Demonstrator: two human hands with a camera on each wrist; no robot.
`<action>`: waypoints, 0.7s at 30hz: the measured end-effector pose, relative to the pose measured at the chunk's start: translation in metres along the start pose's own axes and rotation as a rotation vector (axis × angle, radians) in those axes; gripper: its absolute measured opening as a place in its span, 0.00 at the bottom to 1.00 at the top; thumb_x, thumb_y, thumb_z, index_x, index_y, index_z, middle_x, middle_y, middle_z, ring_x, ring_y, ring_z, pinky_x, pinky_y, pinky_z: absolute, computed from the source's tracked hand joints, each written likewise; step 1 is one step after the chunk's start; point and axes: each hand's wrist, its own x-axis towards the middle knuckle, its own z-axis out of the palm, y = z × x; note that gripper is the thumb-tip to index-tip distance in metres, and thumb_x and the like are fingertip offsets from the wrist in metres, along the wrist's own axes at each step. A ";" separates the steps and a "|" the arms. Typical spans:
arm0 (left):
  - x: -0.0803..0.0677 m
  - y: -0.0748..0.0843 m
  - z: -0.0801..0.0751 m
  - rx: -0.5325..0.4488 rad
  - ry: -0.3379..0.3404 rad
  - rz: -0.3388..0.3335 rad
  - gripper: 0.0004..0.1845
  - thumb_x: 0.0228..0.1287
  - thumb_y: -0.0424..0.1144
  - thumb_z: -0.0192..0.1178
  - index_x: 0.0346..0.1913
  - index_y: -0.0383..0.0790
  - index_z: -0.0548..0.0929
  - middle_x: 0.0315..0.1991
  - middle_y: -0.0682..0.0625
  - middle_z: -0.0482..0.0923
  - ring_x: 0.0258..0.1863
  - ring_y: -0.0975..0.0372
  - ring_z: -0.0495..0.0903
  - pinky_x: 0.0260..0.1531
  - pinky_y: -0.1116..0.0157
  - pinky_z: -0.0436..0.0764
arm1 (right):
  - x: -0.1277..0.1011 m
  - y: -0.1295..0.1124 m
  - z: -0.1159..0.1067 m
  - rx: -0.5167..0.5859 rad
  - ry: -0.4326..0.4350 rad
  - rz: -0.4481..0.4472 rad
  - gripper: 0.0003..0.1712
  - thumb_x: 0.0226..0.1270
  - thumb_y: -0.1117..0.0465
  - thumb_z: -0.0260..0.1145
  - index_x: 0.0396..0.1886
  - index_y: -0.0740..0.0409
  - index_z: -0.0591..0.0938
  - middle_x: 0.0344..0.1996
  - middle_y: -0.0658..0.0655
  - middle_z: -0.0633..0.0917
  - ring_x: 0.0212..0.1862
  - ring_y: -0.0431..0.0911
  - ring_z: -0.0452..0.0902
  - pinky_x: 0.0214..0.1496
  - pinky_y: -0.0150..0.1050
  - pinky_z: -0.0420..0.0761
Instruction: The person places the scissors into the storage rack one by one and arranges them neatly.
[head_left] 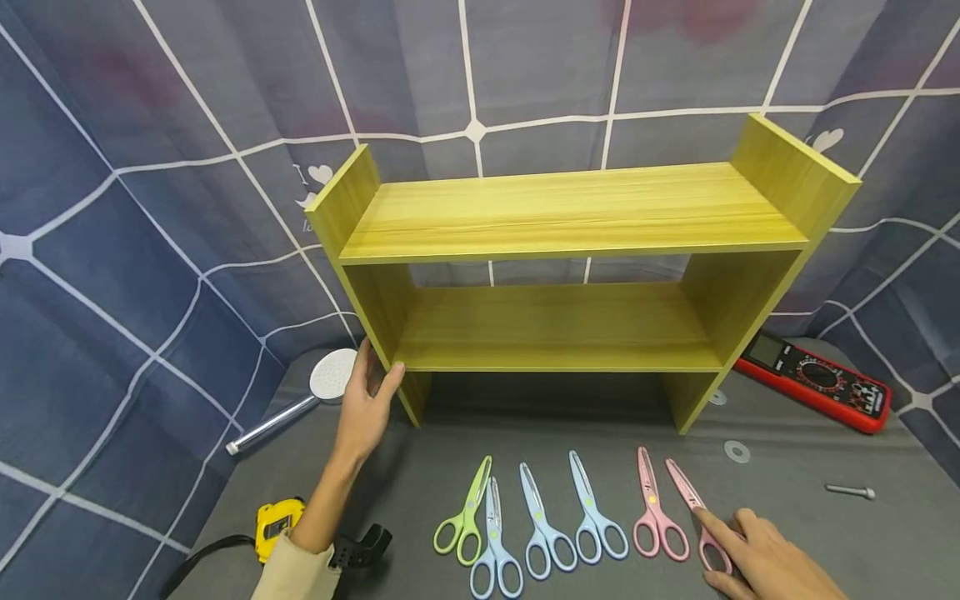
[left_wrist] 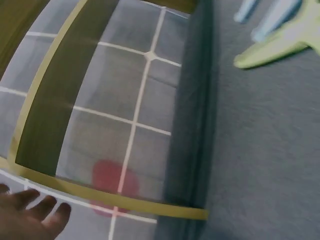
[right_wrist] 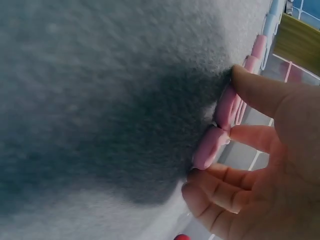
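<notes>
A yellow-green wooden shelf rack stands on the grey cloth. My left hand is at the lower part of its left side panel, with the thumb by the front edge. In the left wrist view the fingertips lie loosely bent outside that panel. My right hand pinches the handles of the rightmost pink scissors, which lie on the cloth. Beside them lie another pair of pink scissors, several light blue scissors and green scissors, blades pointing toward the rack.
A shower head lies left of the rack, and a yellow tape measure is by my left forearm. At right lie a red multimeter, a washer and a bolt. A tile-patterned curtain hangs behind.
</notes>
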 end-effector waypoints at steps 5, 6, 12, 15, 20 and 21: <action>0.014 -0.006 -0.004 -0.052 -0.029 -0.062 0.28 0.75 0.38 0.53 0.74 0.36 0.63 0.68 0.39 0.67 0.65 0.52 0.68 0.62 0.62 0.66 | -0.002 0.003 0.004 0.025 -0.029 -0.029 0.42 0.55 0.34 0.69 0.64 0.52 0.76 0.31 0.52 0.64 0.31 0.44 0.61 0.27 0.38 0.64; 0.015 -0.008 -0.005 -0.044 -0.034 -0.071 0.27 0.76 0.39 0.53 0.73 0.35 0.64 0.67 0.39 0.68 0.65 0.52 0.69 0.62 0.62 0.66 | -0.004 0.004 0.005 0.031 -0.022 -0.055 0.41 0.56 0.34 0.68 0.64 0.52 0.76 0.31 0.52 0.64 0.30 0.43 0.60 0.26 0.37 0.63; 0.015 -0.013 -0.007 -0.031 -0.063 -0.047 0.26 0.76 0.40 0.53 0.72 0.35 0.66 0.66 0.39 0.70 0.65 0.51 0.69 0.63 0.59 0.67 | -0.011 0.009 0.009 0.076 0.042 -0.123 0.36 0.59 0.33 0.65 0.59 0.53 0.78 0.28 0.51 0.63 0.24 0.39 0.58 0.22 0.35 0.59; 0.015 -0.015 -0.006 -0.028 -0.059 -0.019 0.24 0.75 0.39 0.53 0.70 0.34 0.69 0.64 0.39 0.72 0.63 0.52 0.71 0.61 0.65 0.69 | -0.011 0.004 0.007 0.130 0.021 -0.068 0.34 0.60 0.32 0.64 0.54 0.52 0.80 0.30 0.49 0.68 0.25 0.38 0.62 0.24 0.36 0.64; 0.017 -0.023 -0.001 -0.076 0.005 0.027 0.23 0.73 0.35 0.56 0.67 0.32 0.72 0.61 0.38 0.75 0.58 0.59 0.75 0.56 0.70 0.72 | -0.011 0.006 0.011 0.225 0.000 -0.084 0.29 0.63 0.35 0.64 0.53 0.51 0.79 0.33 0.46 0.73 0.29 0.33 0.65 0.28 0.35 0.69; 0.017 -0.024 0.000 -0.096 0.024 0.037 0.22 0.73 0.34 0.56 0.67 0.31 0.72 0.60 0.37 0.75 0.57 0.60 0.76 0.56 0.70 0.72 | -0.011 0.009 0.013 0.240 -0.009 -0.103 0.29 0.64 0.37 0.65 0.53 0.53 0.79 0.35 0.47 0.74 0.30 0.33 0.65 0.28 0.35 0.70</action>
